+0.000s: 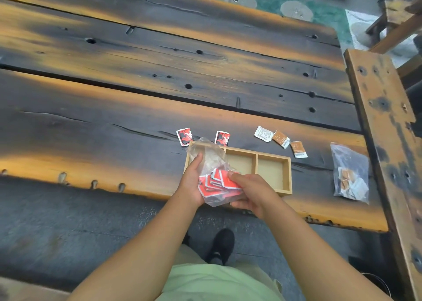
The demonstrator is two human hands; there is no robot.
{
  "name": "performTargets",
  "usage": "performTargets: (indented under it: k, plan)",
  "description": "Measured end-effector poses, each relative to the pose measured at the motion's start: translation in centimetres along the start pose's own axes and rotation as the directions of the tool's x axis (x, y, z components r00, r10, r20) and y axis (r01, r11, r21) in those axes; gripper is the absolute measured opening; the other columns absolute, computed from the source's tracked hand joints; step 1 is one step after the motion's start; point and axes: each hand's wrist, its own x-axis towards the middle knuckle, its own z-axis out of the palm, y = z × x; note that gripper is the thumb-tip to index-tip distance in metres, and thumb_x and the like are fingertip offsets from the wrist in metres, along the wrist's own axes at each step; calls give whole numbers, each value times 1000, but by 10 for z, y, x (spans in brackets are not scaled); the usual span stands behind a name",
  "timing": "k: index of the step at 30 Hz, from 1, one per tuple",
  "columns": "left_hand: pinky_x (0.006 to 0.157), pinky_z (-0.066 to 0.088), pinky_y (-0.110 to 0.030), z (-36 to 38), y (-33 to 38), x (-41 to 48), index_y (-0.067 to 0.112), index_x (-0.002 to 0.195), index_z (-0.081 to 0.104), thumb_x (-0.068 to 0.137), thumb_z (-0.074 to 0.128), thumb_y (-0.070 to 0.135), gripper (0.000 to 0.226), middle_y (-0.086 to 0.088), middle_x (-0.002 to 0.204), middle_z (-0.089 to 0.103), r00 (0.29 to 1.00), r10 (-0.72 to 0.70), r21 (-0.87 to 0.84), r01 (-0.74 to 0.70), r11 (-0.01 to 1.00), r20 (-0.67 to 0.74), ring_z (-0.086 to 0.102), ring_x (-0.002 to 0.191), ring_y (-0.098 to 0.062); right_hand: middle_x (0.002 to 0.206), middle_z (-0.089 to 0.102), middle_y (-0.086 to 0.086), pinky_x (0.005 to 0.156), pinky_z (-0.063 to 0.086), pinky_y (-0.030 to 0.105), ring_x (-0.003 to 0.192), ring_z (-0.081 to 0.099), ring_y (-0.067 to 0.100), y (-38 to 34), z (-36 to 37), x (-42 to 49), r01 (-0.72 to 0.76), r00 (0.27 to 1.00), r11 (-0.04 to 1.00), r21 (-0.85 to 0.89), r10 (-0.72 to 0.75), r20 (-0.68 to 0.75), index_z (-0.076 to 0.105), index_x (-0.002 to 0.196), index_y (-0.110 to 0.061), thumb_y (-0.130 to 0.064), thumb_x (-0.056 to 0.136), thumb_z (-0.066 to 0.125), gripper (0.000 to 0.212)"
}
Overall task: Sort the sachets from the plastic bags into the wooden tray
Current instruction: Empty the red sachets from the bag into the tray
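A clear plastic bag [211,159] full of red sachets [217,183] is held over the left end of the wooden tray [271,156]. My left hand [193,179] grips the bag from the left side. My right hand [250,191] holds its lower right end, thumb on the red sachets. The tray's middle and right compartments show bare wood; its left compartment is hidden by the bag. A second clear bag [350,175] with brown and white sachets lies on the table to the right of the tray.
Two red-and-black sachets [185,136] [222,138] lie just beyond the tray. A white sachet [263,134] and two brown ones [281,139] [298,149] lie beyond its right end. A wooden bench [383,122] runs along the table's right side. My shoe [222,243] is below the table edge.
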Motion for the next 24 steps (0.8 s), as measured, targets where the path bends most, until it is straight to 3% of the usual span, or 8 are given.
performTargets:
  k: [3,11,16,19,24]
  plan:
    - [89,52,-49,1,3,0,8,133,55,88,61,56,66,-23,109,68,1000,-3,-33,3,999,-4,66,97,-39,81,78,9,48,54,25,65,74,19,-4,0,-4,8,1000,1000,-1,-8,6,66,105,-5,-36,95,65,32]
    - [91,49,-51,-9,2,-2,0,122,58,90,57,57,66,-26,99,71,999,-36,-123,39,992,27,64,98,-39,81,77,14,51,56,27,64,74,23,-5,5,-8,45,999,999,-16,-45,23,56,114,-5,-34,99,58,32]
    - [94,50,-52,-10,5,-1,-5,130,54,91,55,57,73,-29,119,63,996,3,-217,15,976,84,63,106,-41,76,74,14,45,54,25,51,67,19,-3,5,-5,89,996,995,37,-89,0,57,113,-4,-20,102,50,21]
    - [99,45,-53,-8,1,-1,-11,122,56,93,50,58,75,-31,115,64,994,28,-196,-6,981,107,62,106,-41,75,73,13,46,54,26,51,67,21,-4,7,-7,124,992,991,49,-124,-14,56,112,-7,-18,102,47,17]
    - [92,50,-50,-6,-4,-4,5,125,53,94,53,54,58,-21,109,66,990,112,-210,-92,973,88,65,100,-36,88,73,19,49,55,28,55,68,22,-8,7,-7,199,980,978,59,-198,-25,50,122,-10,-24,105,46,23]
